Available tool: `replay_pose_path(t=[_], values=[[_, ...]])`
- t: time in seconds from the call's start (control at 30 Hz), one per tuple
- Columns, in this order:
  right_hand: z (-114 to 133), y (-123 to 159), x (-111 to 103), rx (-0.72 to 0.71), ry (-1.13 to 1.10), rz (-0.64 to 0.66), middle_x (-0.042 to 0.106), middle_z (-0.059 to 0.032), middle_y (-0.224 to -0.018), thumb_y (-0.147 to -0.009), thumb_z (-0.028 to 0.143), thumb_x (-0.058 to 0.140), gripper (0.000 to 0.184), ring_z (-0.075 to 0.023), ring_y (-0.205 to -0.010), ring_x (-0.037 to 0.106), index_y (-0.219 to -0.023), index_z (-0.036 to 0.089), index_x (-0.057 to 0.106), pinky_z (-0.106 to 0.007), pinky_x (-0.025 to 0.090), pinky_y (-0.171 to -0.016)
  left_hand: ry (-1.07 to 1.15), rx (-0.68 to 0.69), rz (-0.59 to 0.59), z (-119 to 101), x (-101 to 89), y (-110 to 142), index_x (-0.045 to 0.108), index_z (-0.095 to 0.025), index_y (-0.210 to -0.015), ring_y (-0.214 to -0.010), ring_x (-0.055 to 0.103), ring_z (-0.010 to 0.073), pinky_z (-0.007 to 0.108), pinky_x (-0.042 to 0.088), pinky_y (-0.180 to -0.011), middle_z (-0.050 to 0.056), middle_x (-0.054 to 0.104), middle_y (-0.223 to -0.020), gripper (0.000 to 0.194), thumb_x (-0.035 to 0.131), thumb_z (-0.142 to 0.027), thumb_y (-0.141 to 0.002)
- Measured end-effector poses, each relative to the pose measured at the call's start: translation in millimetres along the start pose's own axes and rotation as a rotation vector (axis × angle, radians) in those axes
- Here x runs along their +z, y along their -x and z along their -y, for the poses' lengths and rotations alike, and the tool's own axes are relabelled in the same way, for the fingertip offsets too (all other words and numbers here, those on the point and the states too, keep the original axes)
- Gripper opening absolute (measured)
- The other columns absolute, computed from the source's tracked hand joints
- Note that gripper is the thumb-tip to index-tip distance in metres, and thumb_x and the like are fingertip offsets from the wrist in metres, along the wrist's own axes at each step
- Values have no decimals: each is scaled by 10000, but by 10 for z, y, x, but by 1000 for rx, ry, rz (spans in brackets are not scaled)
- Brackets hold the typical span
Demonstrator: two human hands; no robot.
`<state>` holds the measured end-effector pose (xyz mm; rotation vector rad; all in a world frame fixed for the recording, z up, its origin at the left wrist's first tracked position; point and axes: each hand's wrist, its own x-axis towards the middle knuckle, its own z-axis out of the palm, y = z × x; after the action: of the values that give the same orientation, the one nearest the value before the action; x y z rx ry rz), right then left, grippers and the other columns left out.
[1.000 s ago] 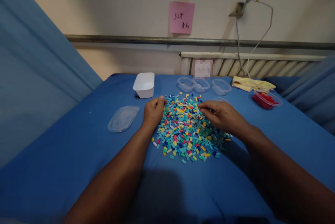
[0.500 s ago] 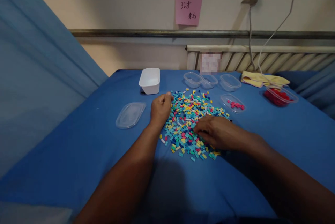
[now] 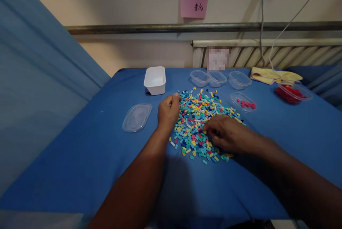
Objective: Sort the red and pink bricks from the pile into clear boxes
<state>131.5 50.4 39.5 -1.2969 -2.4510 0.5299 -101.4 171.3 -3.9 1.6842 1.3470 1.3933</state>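
Observation:
A spread pile of small toy building bricks point(image 3: 193, 138) in blue, teal, yellow, pink and white covers the middle of the table. At the pile's left edge rests my left hand point(image 3: 169, 112), its fingers curled closed; whether anything is inside them is hidden. My right hand point(image 3: 227, 132) reaches over the right side of the pile with bent fingers, the fingertips down among the bricks. What those fingers pinch, if anything, is too small to make out. Beyond that hand, a clear lid point(image 3: 234, 101) holds several pink bricks point(image 3: 245, 104).
A white tub point(image 3: 155, 88) stands behind my left hand, and another clear lid point(image 3: 136, 118) lies to its left. Clear containers point(image 3: 239, 81) line the back. At the far right are a container of red pieces point(image 3: 290, 93) and a yellow cloth point(image 3: 278, 75). A blue sheet point(image 3: 80, 157) covers the table.
The view has shifted slightly, so everything sits a little further right. My right hand's fingers have moved slightly among the bricks. My left hand keeps its closed pose at the pile's edge.

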Motion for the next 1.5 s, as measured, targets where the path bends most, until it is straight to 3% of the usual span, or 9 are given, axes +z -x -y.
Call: replay_pose_path(t=[0.13,0.3,0.4,0.53,1.03,1.17,1.27,1.4,1.5], values=[[-242,216,-259,7,-80,-30,766,-70,-1065,-995,182,598,188,-211,-943,699,-1118,215,736,-336,528,-860,-9,0,-8,10,-24,-6,814,-179,-884,-765,680,205,312,478,-725,31,738,-774,488,560,-554,-1065],[-299,423,-439,56,-197,88,742,-25,-974,-1007,226,633,98,-160,-818,657,-1046,224,723,-275,499,-744,-30,24,4,8,-4,-32,809,-179,-860,-757,666,200,311,474,-727,28,724,-759,485,556,-544,-1057],[-117,403,-393,-30,-214,194,746,-22,-973,-1009,181,611,127,-162,-862,663,-1038,220,728,-279,489,-791,-37,14,2,-2,11,-45,804,-183,-849,-746,657,198,312,471,-721,25,711,-744,457,569,-521,-1048],[69,319,-252,-74,33,255,722,-44,-923,-1005,150,596,156,-189,-874,640,-918,203,714,-309,436,-780,-46,32,8,8,22,-49,794,-186,-826,-725,648,198,317,461,-708,25,694,-720,458,568,-519,-1046],[-23,254,-69,-5,181,166,718,-58,-870,-990,183,614,153,-185,-774,622,-869,206,705,-313,378,-679,-59,35,37,-26,36,-46,790,-187,-804,-651,570,177,310,424,-656,1,598,-632,464,570,-519,-1041],[-103,287,-233,-20,62,45,742,-57,-936,-1010,228,609,124,-193,-845,665,-970,213,726,-308,448,-752,-70,32,28,-23,29,-63,793,-183,-803,-675,599,185,308,444,-665,20,659,-676,450,575,-503,-1033],[-358,345,-407,37,39,-115,752,-65,-968,-1019,303,602,159,-199,-849,676,-1004,217,735,-312,479,-775,-69,35,22,-14,19,-75,798,-188,-797,-667,603,188,308,449,-657,25,676,-686,448,582,-506,-1027],[-918,449,-528,401,242,-420,755,-78,-890,-952,349,621,183,-221,-760,652,-934,214,743,-337,454,-709,-56,22,30,-8,4,-82,795,-185,-792,-650,596,186,306,437,-634,27,672,-677,461,585,-527,-1019],[-1283,509,-502,587,363,-473,764,-108,-884,-936,367,614,211,-253,-765,654,-925,206,750,-359,434,-690,-61,13,33,-19,-4,-83,781,-188,-773,-655,603,189,307,439,-632,31,678,-682,463,589,-534,-1012]])
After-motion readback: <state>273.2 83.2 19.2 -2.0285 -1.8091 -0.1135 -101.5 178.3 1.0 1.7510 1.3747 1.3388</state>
